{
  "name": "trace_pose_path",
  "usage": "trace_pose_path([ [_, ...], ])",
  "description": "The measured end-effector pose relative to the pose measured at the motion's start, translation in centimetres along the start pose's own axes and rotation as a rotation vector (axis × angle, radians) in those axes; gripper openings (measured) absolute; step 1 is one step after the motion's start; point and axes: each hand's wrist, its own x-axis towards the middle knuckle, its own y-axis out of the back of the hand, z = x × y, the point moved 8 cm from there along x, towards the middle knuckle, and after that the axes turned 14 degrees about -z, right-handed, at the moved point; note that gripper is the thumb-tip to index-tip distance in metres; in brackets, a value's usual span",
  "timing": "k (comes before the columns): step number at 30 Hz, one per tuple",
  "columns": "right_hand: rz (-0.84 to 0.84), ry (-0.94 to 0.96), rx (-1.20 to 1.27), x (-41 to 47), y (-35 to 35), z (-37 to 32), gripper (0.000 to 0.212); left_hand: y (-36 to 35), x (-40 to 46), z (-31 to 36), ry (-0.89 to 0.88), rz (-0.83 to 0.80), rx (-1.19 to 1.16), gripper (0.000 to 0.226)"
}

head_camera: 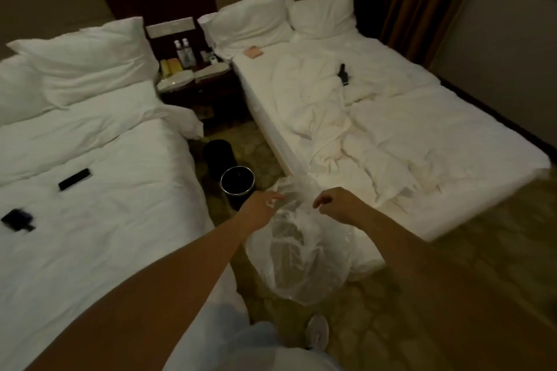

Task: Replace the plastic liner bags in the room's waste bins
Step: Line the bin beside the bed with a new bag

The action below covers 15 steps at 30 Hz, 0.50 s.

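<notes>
While both hands [265, 205] [330, 203] pinch clear liner bag [298, 253], grips blurred; bin [237, 181] beyond, contents indistinct

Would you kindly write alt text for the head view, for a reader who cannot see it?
Both hands, left and right, hold a clear plastic bag open in the aisle between two white beds. Two dark bins stand on the carpet just ahead, the nearer with a shiny rim, and a cluttered nightstand sits beyond.

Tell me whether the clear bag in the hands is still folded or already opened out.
Opened out. The plastic liner bag hangs billowed and loose between the left hand and the right hand, which grip its top edge.
</notes>
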Motion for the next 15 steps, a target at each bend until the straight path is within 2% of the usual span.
trace_pose_path([
  [4, -0.008, -0.004, -0.006, 4.2, 3.9, 0.1, 0.023, 2.6, 2.7, -0.9, 0.138, 0.027, -0.073, 0.033],
  [6, -0.003, 0.003, -0.039, 6.7, 5.7, -0.3, 0.029, 3.8, 4.8, -1.9, 0.154, 0.022, -0.082, 0.039],
  [10, -0.017, 0.026, -0.093, 11.6, 8.6, -1.7, 0.038, 7.5, 7.5, -2.4, 0.203, 0.132, -0.176, 0.036],
  [15, -0.067, 0.009, -0.076, 19.6, 11.6, -3.2, 0.026, 11.3, 13.8, -4.6, 0.2, 0.143, -0.273, 0.024],
])
